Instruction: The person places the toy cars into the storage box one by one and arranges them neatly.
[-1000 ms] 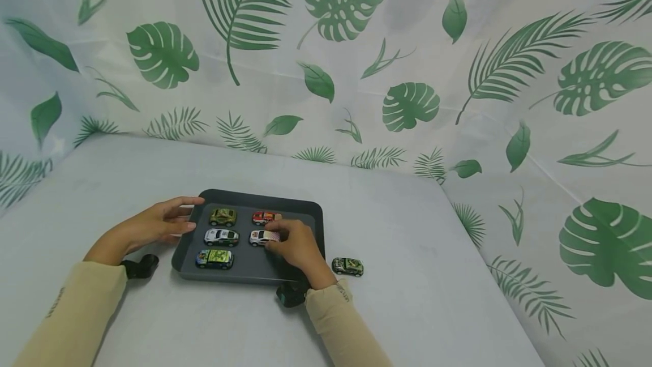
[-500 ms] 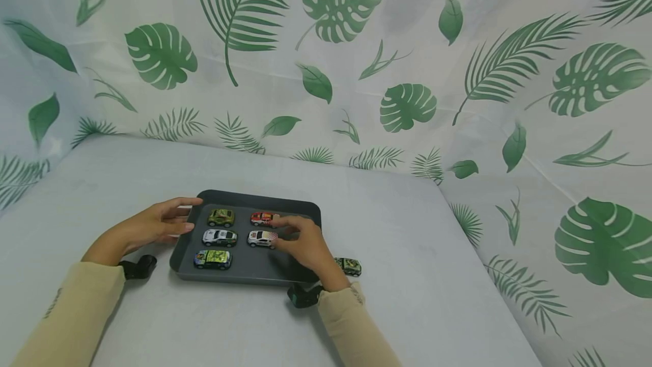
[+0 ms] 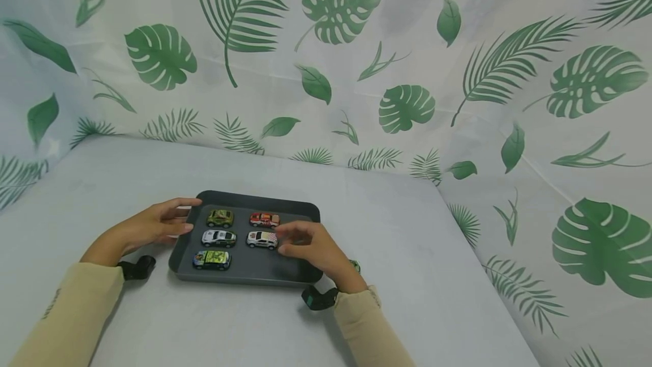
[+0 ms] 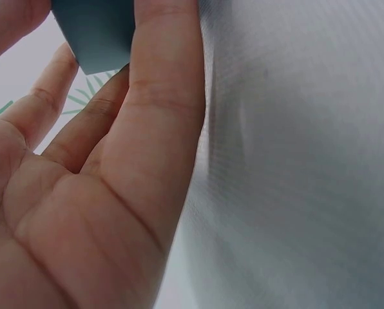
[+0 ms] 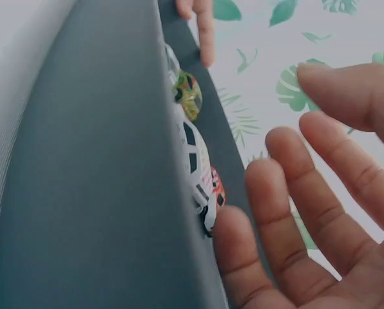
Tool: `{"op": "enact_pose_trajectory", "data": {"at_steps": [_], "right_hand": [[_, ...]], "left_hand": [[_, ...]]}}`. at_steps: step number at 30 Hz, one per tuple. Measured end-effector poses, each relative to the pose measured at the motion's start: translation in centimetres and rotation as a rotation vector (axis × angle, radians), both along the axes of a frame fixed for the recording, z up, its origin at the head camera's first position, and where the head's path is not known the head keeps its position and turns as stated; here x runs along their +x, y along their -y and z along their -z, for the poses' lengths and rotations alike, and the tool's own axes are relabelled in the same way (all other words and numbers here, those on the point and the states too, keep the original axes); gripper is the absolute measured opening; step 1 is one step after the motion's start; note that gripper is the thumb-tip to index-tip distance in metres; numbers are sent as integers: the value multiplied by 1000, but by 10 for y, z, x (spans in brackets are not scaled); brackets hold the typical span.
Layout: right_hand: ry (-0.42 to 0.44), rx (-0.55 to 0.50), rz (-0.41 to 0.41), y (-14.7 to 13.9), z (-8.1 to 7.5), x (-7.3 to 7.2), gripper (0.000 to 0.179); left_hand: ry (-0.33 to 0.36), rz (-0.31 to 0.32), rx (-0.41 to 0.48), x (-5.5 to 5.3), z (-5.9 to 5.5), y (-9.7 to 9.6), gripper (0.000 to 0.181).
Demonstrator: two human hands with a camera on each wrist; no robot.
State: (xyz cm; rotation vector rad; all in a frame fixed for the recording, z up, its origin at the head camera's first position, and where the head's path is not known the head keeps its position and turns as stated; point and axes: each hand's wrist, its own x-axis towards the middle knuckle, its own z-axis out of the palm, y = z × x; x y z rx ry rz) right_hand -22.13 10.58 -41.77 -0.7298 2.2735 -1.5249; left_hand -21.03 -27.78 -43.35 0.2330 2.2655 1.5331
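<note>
My right hand [image 3: 318,251] hovers over the right part of a dark grey baking tray [image 3: 239,277]. Its fingers are apart, with nothing between thumb and fingertips, just right of a white toy car [image 3: 262,239]. Behind that car stands a red toy car [image 3: 264,220]. The left column holds a camouflage toy car [image 3: 220,218], a white-and-green toy car [image 3: 219,238] and a yellow-green toy car [image 3: 211,260]. At the tray's left rim, my left hand [image 3: 145,226] touches the edge with extended fingers and thumb. In the left wrist view the fingers lie along the tray wall [image 4: 98,38].
Beside the tray on the right, another toy car [image 3: 355,265] is mostly hidden behind my right wrist. The tray rests on a white-covered table [image 3: 407,231]. A leaf-print curtain [image 3: 285,84] rises along the table's back and right edges.
My right hand has let go of the white toy car and drawn back to the right. Its wrist now covers most of the car outside the tray. The left hand keeps its place.
</note>
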Motion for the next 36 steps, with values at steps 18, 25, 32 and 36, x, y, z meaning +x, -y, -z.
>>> {"op": "enact_pose_trajectory", "data": {"at_steps": [18,25,32,36], "right_hand": [[47,-20,9,-29,-9,4,38],[61,-23,37,-39,-12,7,38],[43,-37,65,-53,-11,10,36],[26,-42,74,-63,-9,10,36]], "left_hand": [[-3,7,9,0,-1,-2,77],[-4,8,6,0,-1,-2,78],[-2,10,3,0,-1,-1,78],[-3,14,4,1,-1,0,78]]}}
